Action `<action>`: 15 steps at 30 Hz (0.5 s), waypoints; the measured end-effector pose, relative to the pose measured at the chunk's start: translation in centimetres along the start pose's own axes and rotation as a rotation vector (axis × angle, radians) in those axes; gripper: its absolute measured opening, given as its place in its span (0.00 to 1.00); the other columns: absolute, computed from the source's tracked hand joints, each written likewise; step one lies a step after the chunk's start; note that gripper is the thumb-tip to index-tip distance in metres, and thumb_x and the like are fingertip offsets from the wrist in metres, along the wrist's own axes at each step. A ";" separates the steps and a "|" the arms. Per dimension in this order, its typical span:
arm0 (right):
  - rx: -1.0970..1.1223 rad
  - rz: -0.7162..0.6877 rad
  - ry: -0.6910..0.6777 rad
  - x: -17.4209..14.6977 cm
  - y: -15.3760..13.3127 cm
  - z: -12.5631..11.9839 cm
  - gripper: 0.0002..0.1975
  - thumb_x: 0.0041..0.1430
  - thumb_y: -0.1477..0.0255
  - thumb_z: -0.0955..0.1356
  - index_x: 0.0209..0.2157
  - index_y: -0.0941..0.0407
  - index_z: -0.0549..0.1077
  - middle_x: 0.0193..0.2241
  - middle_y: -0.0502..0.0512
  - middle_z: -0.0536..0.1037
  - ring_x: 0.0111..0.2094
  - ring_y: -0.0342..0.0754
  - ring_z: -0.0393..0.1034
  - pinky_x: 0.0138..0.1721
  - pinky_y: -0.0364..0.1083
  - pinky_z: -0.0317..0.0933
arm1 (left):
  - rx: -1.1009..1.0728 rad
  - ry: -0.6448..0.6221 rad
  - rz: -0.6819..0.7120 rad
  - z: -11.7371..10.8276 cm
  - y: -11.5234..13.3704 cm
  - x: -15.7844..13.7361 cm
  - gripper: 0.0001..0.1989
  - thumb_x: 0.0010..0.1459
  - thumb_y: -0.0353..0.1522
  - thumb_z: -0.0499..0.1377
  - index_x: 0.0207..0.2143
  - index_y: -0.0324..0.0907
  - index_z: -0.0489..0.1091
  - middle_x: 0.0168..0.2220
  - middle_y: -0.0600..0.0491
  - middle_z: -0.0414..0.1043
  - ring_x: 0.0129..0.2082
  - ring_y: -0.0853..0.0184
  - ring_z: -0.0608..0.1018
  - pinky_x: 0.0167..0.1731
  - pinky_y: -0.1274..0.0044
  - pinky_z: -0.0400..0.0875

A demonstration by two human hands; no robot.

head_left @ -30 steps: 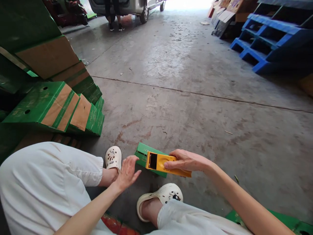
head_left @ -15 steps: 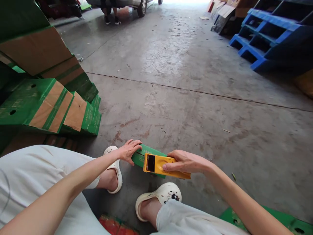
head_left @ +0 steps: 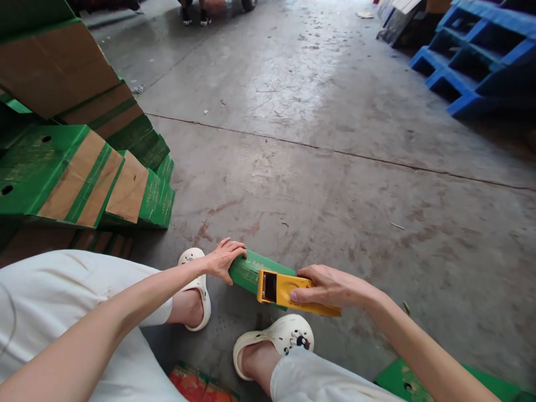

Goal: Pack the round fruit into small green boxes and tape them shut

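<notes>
A small green cardboard box (head_left: 247, 271) with pale print stands between my feet and slightly ahead of them. My left hand (head_left: 225, 260) grips its left end, the fingers over the far edge and the thumb on the near side. In my right hand (head_left: 330, 286) is a yellow tape dispenser (head_left: 281, 286), thumb on its near face. The dispenser lies across the right part of the box and hides some of it. A dark opening shows at its left end. Whether tape runs from it I cannot tell.
Green and brown cartons (head_left: 79, 167) are stacked at the left. Blue pallets (head_left: 464, 67) stand at the far right. Another green carton (head_left: 402, 377) lies near my right knee, and a red-printed carton (head_left: 196, 385) is below. A person's feet (head_left: 196, 19) show far off.
The tape dispenser and my right hand have shifted slightly right and down in view, showing more of the box. My left hand stays on the box's left end. The view has tipped down a little.
</notes>
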State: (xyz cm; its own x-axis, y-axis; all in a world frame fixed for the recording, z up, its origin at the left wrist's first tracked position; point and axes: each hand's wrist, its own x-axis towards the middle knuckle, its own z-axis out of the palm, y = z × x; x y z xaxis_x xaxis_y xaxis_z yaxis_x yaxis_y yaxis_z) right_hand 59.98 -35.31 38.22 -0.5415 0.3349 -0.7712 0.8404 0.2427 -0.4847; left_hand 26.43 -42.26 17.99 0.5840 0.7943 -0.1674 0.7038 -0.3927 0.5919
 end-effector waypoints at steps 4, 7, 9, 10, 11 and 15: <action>0.029 0.036 -0.016 0.9 1.2 1.0 0.33 0.53 0.37 0.68 0.37 0.55 0.78 0.33 0.56 0.80 0.33 0.52 0.71 0.26 0.44 0.51 | -0.031 -0.010 -0.015 -0.1 0.1 -0.2 0.46 0.41 0.45 0.74 0.61 0.48 0.63 0.67 0.41 0.62 0.69 0.45 0.63 0.71 0.49 0.35; 0.068 0.046 -0.030 1.4 1.9 1.7 0.33 0.54 0.38 0.67 0.37 0.55 0.77 0.34 0.56 0.80 0.33 0.52 0.71 0.27 0.45 0.51 | -0.033 -0.015 -0.021 -0.1 0.2 -0.2 0.47 0.41 0.46 0.74 0.63 0.48 0.61 0.68 0.40 0.61 0.70 0.45 0.62 0.71 0.48 0.35; 0.072 0.051 -0.031 1.8 2.1 1.9 0.32 0.54 0.38 0.68 0.35 0.55 0.76 0.34 0.56 0.79 0.33 0.52 0.71 0.27 0.45 0.52 | -0.033 -0.017 -0.029 0.0 0.3 -0.2 0.48 0.41 0.45 0.74 0.63 0.48 0.61 0.69 0.40 0.60 0.70 0.45 0.62 0.71 0.48 0.34; 0.068 0.056 -0.029 1.9 2.2 2.0 0.32 0.53 0.38 0.68 0.35 0.55 0.76 0.33 0.56 0.79 0.33 0.52 0.71 0.27 0.45 0.52 | -0.035 -0.018 -0.032 0.0 0.3 -0.2 0.49 0.40 0.45 0.74 0.63 0.48 0.61 0.69 0.40 0.60 0.70 0.44 0.62 0.70 0.48 0.34; 0.067 0.062 -0.025 2.0 2.3 2.0 0.32 0.53 0.38 0.68 0.35 0.55 0.76 0.33 0.56 0.79 0.33 0.52 0.71 0.27 0.45 0.52 | -0.036 -0.018 -0.035 0.0 0.4 -0.2 0.50 0.39 0.45 0.75 0.63 0.48 0.60 0.69 0.40 0.60 0.70 0.44 0.62 0.70 0.48 0.34; 0.083 0.063 -0.019 2.4 2.8 2.0 0.32 0.53 0.37 0.68 0.35 0.55 0.76 0.32 0.55 0.79 0.33 0.52 0.71 0.27 0.45 0.51 | -0.033 -0.008 -0.026 0.2 0.4 -0.3 0.49 0.38 0.44 0.75 0.62 0.49 0.61 0.68 0.40 0.61 0.69 0.45 0.63 0.70 0.48 0.32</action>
State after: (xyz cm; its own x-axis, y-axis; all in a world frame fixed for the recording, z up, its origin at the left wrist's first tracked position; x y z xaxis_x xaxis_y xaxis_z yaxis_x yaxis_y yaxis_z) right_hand 61.09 -35.68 34.20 -0.4876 0.3298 -0.8084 0.8723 0.1451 -0.4669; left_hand 26.58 -42.72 18.14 0.5690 0.8002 -0.1895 0.7051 -0.3562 0.6131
